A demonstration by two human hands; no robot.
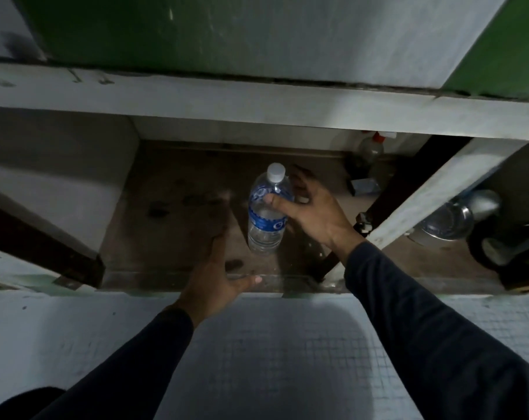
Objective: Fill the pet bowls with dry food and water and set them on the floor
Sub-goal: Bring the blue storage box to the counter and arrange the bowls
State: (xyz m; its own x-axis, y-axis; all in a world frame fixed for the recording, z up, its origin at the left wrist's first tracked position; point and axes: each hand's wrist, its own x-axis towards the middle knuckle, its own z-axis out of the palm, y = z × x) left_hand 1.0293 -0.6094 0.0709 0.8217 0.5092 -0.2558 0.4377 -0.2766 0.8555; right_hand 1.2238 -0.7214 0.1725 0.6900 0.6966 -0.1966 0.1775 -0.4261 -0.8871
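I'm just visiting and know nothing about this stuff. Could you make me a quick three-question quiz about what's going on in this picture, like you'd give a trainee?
1. True or false: the white cap is on the water bottle.
2. Which hand grips the bottle? A) the left hand B) the right hand C) both
3. Fill in: to the right, past the open cabinet door, lies a shiny metal ____.

Key
1. True: the cap is in place on the neck.
2. B: the right hand's thumb and fingers wrap the upper part of the bottle; the left hand is spread open lower down, near the cabinet's front edge, holding nothing.
3. Bowl, or so it looks in the dim light.
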